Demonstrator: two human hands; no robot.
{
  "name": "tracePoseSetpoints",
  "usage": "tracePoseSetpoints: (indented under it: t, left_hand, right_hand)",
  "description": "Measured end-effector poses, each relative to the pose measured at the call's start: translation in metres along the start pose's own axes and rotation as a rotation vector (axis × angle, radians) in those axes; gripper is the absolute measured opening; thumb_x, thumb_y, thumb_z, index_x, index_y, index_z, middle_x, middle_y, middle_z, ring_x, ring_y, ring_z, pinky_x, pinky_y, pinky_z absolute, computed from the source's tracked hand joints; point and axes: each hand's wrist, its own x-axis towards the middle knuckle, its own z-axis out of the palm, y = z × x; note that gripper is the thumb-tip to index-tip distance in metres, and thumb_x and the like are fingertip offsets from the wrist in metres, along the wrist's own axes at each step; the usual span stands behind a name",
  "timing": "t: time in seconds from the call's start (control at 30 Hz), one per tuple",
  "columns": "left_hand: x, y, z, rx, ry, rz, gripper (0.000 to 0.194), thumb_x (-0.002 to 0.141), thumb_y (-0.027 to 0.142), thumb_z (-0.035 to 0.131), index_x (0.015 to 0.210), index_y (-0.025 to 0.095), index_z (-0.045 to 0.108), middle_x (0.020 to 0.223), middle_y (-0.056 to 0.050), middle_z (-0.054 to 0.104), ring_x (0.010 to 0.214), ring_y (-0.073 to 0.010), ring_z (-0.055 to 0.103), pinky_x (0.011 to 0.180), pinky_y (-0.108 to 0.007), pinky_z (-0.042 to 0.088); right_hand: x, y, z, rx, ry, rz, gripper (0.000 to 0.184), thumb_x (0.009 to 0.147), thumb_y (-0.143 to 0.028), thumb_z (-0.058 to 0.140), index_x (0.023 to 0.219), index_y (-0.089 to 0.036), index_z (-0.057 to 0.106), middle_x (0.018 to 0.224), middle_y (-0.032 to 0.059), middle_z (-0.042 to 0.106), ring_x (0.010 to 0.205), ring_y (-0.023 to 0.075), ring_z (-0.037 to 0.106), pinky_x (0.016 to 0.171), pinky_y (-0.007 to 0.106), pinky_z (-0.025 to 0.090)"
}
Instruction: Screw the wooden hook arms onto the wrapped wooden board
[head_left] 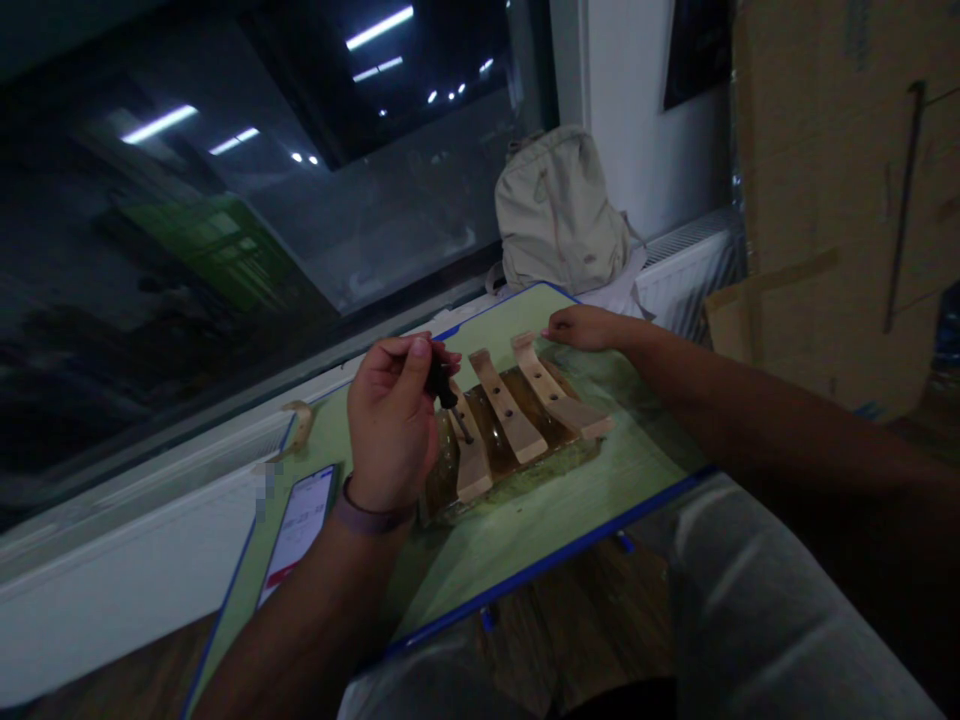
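Note:
My left hand is closed around the black handle of a screwdriver. The screwdriver's tip meets a hole in the leftmost curved wooden piece. Two more such pieces, a middle one and a right one, lie across a glossy brown board; each has dark holes. By the far end of the right piece, my right hand rests with its fingers curled in a pinch. Whatever those fingers hold, if anything, is too small to make out.
A green table with a blue edge carries the work. On its left lie a phone and a small curved wooden piece. Behind stand a beige backpack, a radiator and a large cardboard sheet; a dark window runs along the left.

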Motion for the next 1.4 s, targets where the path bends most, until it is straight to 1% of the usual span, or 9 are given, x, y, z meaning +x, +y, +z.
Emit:
tracePoseSetpoints:
  t: [0.17,0.37,0.47,0.57,0.8,0.97,1.1,1.23,1.4]
  left_hand:
    - [-0.0013,0.0006,0.0003,-0.055,-0.019,-0.079,0.025,0.088,0.039,0.063,0.092,0.015,0.065,0.073,-0.001,0.063,0.062,-0.0101,0.058,0.060,-0.024,0.049]
    - [-0.0015,-0.0033,0.0011,-0.060,0.030,0.001,0.029,0.076,0.033,0.078,0.077,0.019,0.053,0.078,0.004,0.060,0.055,-0.0065,0.054,0.056,-0.022,0.046]
    - [-0.0004,-0.0003,-0.0002,-0.027,0.039,-0.062,0.023,0.079,0.035,0.074,0.081,0.016,0.061,0.084,-0.001,0.063,0.069,-0.0106,0.062,0.065,-0.026,0.051]
    - [-0.0006,0.0022,0.0005,-0.055,0.030,-0.155,0.022,0.086,0.035,0.064,0.092,0.014,0.065,0.075,-0.001,0.060,0.064,-0.0106,0.058,0.063,-0.026,0.049]
    - [-0.0032,-0.0014,0.0019,-0.086,0.022,-0.019,0.028,0.080,0.036,0.074,0.080,0.021,0.051,0.072,0.004,0.057,0.054,-0.0070,0.051,0.053,-0.021,0.044]
    - [-0.0018,0.0031,-0.0027,-0.006,0.039,-0.099,0.021,0.083,0.034,0.069,0.082,0.015,0.061,0.079,-0.002,0.061,0.069,-0.0122,0.060,0.064,-0.027,0.052]
    - [-0.0017,0.0045,-0.0005,-0.109,0.055,-0.134,0.021,0.089,0.036,0.060,0.092,0.016,0.060,0.068,0.000,0.057,0.060,-0.0106,0.055,0.059,-0.024,0.047]
    - [-0.0027,0.0035,0.0016,-0.089,0.036,-0.054,0.028,0.081,0.041,0.072,0.079,0.020,0.053,0.064,0.003,0.056,0.055,-0.0087,0.051,0.052,-0.020,0.040]
    - [-0.0042,0.0055,-0.0004,-0.040,-0.019,-0.106,0.023,0.083,0.037,0.069,0.080,0.016,0.060,0.078,-0.003,0.063,0.067,-0.0123,0.059,0.065,-0.028,0.050]
  right_hand:
    - [-0.0017,-0.0025,-0.0020,0.010,-0.003,0.005,0.039,0.097,-0.043,0.042,0.089,-0.015,0.068,0.092,0.0126,0.072,0.081,0.0208,0.062,0.069,0.029,0.039]
    - [-0.0015,-0.0011,-0.0016,0.023,0.001,0.006,0.039,0.096,-0.045,0.043,0.089,-0.015,0.068,0.091,0.0113,0.072,0.080,0.0200,0.061,0.068,0.028,0.039]
    - [-0.0015,-0.0011,-0.0015,0.025,0.002,-0.001,0.040,0.096,-0.045,0.043,0.088,-0.016,0.069,0.092,0.0114,0.072,0.081,0.0202,0.062,0.070,0.028,0.040]
    - [-0.0022,-0.0023,-0.0019,0.017,0.004,0.001,0.039,0.096,-0.043,0.043,0.090,-0.015,0.069,0.092,0.0122,0.072,0.080,0.0203,0.062,0.069,0.029,0.040]
    - [-0.0015,-0.0025,-0.0012,0.003,-0.002,0.005,0.039,0.096,-0.041,0.042,0.091,-0.013,0.068,0.090,0.0120,0.071,0.077,0.0185,0.060,0.066,0.027,0.039]
    - [-0.0003,-0.0010,-0.0004,0.002,0.004,0.010,0.040,0.096,-0.044,0.042,0.091,-0.015,0.068,0.088,0.0105,0.071,0.076,0.0185,0.060,0.065,0.027,0.039]
    - [-0.0024,-0.0029,-0.0020,0.003,0.003,0.007,0.039,0.096,-0.043,0.042,0.090,-0.014,0.068,0.087,0.0109,0.071,0.076,0.0187,0.060,0.066,0.028,0.040]
    - [-0.0037,-0.0045,-0.0032,0.003,0.002,0.010,0.039,0.097,-0.042,0.042,0.091,-0.014,0.068,0.087,0.0110,0.071,0.075,0.0185,0.059,0.066,0.028,0.039]
    - [-0.0029,-0.0036,-0.0029,0.008,-0.008,0.006,0.039,0.097,-0.044,0.042,0.087,-0.015,0.068,0.088,0.0107,0.071,0.077,0.0188,0.060,0.067,0.027,0.038]
